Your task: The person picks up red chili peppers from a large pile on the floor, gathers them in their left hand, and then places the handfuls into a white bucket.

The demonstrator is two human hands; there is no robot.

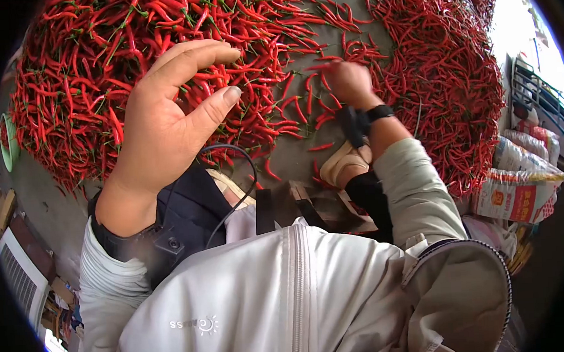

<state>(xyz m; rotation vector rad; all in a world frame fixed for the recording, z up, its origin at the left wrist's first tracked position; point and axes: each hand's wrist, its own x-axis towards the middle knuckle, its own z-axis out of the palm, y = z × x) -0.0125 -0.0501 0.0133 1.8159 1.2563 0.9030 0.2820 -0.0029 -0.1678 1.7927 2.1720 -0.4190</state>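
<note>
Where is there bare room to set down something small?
The likeliest bare patch is the grey floor between the left chilli pile and the right shoe, though loose chillies edge it. Farther forward, near the blurred right hand, more chillies crowd the strip toward the right chilli pile.

Grey floor with red chilli peppers in two heaps.
Relative to the right-hand heap: on its left, a second heap is piled directly on the floor; along its left edge, loose peppers are scattered over bare patches; near its lower left, a beige shoe is planted.
</note>
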